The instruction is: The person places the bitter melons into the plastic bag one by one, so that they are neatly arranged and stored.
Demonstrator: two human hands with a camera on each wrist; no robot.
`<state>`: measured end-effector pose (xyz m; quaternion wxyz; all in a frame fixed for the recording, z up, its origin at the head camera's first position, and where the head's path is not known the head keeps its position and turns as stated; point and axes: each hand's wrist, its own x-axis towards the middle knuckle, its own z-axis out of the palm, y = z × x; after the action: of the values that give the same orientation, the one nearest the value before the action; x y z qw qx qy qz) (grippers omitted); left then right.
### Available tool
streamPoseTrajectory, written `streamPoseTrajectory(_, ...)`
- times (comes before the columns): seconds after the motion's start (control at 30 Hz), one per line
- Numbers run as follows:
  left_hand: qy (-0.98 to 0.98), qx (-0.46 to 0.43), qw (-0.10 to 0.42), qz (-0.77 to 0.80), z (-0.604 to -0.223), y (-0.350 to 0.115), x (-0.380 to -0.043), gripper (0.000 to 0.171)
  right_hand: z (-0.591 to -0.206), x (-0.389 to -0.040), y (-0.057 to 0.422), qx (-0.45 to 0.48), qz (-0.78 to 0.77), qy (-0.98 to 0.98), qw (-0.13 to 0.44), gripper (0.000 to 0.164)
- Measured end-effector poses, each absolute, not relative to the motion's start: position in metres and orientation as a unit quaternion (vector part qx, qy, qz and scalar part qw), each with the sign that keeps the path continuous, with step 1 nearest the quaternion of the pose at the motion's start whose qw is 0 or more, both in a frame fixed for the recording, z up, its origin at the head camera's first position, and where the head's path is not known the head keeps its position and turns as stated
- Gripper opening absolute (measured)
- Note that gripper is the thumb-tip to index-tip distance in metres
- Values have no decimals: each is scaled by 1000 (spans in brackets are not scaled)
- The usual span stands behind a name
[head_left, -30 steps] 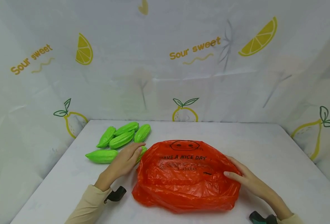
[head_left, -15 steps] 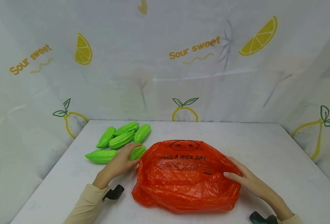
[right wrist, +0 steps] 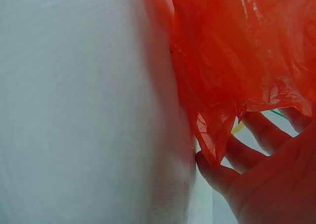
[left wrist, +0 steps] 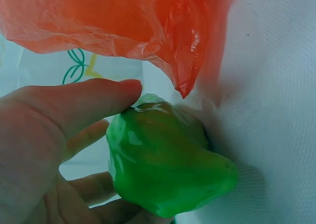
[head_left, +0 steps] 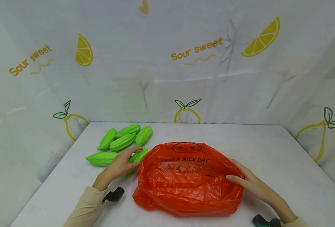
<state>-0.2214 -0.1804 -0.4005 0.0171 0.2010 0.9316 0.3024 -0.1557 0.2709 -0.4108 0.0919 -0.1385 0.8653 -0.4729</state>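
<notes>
My left hand (head_left: pixel 119 164) holds a green, ridged bitter melon (head_left: pixel 139 154) beside the left edge of a red plastic bag (head_left: pixel 184 186). In the left wrist view the thumb lies on top of the melon and the fingers reach round its far side; its blunt tip points toward the camera. On the bag's right side, my right hand (head_left: pixel 251 181) grips the plastic, thumb in front and fingers mostly hidden behind. A corner of the bag hangs at the thumb in the right wrist view. Black print and a pig face mark the bag, whose contents are hidden.
Several more green bitter melons (head_left: pixel 123 142) lie grouped at the back left of the white table (head_left: pixel 269 148). One melon (head_left: pixel 101 159) lies apart, just left of the left hand. A white curtain (head_left: pixel 116 88) with lemon prints stands behind the table.
The left hand has drawn back slightly to the left, its thumb and fingers parting round the melon, which has shifted a little toward the near left. The bag and right hand stay put.
</notes>
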Motion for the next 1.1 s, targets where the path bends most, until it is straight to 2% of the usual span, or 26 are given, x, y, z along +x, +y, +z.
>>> streamPoseTrajectory(0.2, 934, 194, 34, 298, -401, -181, -222, 56, -412, -156, 272, -147, -472, 865, 89, 62)
streamPoseTrajectory(0.37, 935, 183, 41, 300, -401, -180, -222, 56, -412, -155, 273, -165, -471, 864, 65, 61)
streamPoseTrajectory(0.67, 938, 166, 46, 302, -400, -179, -222, 55, -411, -151, 271, -195, -475, 858, 34, 68)
streamPoseTrajectory(0.93, 939, 162, 45, 300, -401, -180, -223, 54, -410, -151, 274, -212, -484, 848, 48, 74)
streamPoseTrajectory(1.1, 938, 161, 43, 303, -401, -179, -223, 54, -412, -153, 274, -208, -495, 841, 62, 73)
